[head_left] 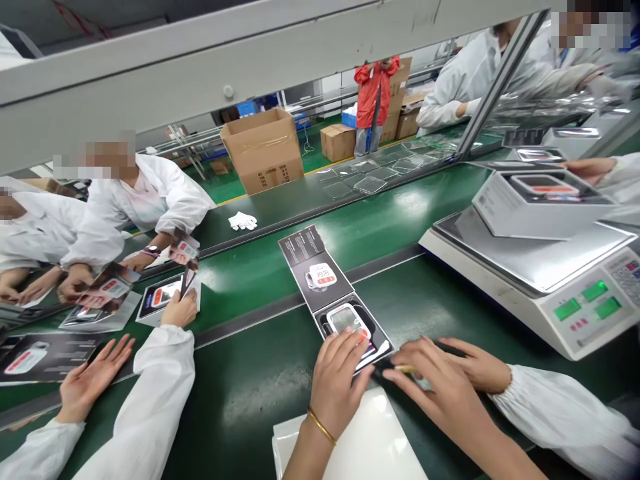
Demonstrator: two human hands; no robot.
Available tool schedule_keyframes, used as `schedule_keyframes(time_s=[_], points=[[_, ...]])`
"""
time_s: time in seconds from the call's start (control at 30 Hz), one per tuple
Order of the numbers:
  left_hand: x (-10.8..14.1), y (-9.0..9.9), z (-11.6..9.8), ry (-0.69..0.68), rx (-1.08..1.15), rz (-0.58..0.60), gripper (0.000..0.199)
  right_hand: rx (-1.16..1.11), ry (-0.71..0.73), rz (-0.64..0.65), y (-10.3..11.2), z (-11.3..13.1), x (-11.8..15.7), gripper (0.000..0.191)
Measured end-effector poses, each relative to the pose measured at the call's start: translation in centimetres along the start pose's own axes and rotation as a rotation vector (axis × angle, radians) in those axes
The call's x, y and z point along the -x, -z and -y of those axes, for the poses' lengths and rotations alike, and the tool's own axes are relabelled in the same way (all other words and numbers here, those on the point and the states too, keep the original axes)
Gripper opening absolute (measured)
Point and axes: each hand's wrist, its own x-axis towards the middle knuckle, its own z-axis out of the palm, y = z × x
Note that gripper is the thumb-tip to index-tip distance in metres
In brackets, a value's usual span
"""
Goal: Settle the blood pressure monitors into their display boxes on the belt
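An open flip-lid box [327, 280] lies on the green conveyor belt, its dark lid folded back away from me. In its tray sits a white-and-red blood pressure monitor [345, 319] with a grey screen. My left hand [343, 373], with a gold bangle at the wrist, lies over the near end of the box, its fingers flat on the monitor's lower part. Just right of the box's near corner is my right hand [440, 387], thumb and fingers apart. Something yellowish shows near its fingers, too blurred to name. A co-worker's hand [483, 365] is partly hidden behind it.
Glossy white sheets or trays [375, 440] lie in front of me. At right, a weighing scale [530, 267] bears a white box [540, 207]. Co-workers' hands handle boxes [155, 297] at left. Beyond are a white glove [243, 221], clear plastic pieces [370, 185] and a carton [265, 150].
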Motion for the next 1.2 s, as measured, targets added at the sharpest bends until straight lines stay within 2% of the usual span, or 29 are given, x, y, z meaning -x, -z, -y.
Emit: schedule_keyframes(time_s=[0.03,0.1,0.23,0.3,0.43,0.47,0.53,0.63,0.77,0.87,0.97,1.07,1.2], points=[[0.0,0.0,0.0,-0.004,0.005,-0.002,0.041,-0.004,0.034,0.044,-0.3,0.2,0.4,0.015],[0.2,0.1,0.2,-0.008,0.007,-0.006,0.044,0.009,0.050,0.135,-1.0,0.7,1.1,0.024],[1.7,1.5,1.8,-0.019,-0.096,-0.012,0.051,-0.047,-0.135,0.184,-2.1,1.3,1.9,0.046],[3.3,3.1,3.4,-0.025,-0.187,-0.023,0.051,-0.122,-0.214,0.217,-2.0,1.5,2.0,0.042],[7.7,7.7,6.8,0.062,-0.318,-0.057,0.060,-0.135,-0.257,0.364,-2.0,2.6,2.0,0.008],[8.8,8.7,7.2,0.093,-0.337,-0.075,0.063,-0.102,-0.263,0.407,-2.4,3.0,1.9,0.006],[10.8,9.8,7.1,0.133,-0.363,-0.116,0.068,-0.016,-0.264,0.488,-3.4,3.8,1.8,0.013],[13.6,8.8,4.9,0.118,-0.355,-0.074,0.064,0.116,-0.245,0.565,-5.3,4.8,1.6,0.020],[16.6,4.6,2.4,0.140,-0.293,0.115,0.059,0.211,-0.191,0.605,-7.4,5.9,1.0,0.023],[18.1,2.3,2.4,0.177,-0.241,0.115,0.063,0.218,-0.161,0.627,-8.7,6.8,0.5,0.022],[18.6,1.3,3.0,0.178,-0.215,0.098,0.062,0.206,-0.138,0.635,-9.6,7.7,0.1,0.022],[18.5,1.0,3.5,0.154,-0.240,0.105,0.058,0.109,-0.166,0.640,-9.3,8.2,0.0,0.023],[17.9,1.6,3.7,0.071,-0.247,0.002,0.057,-0.256,-0.253,0.638,-6.7,7.9,0.5,0.028]])
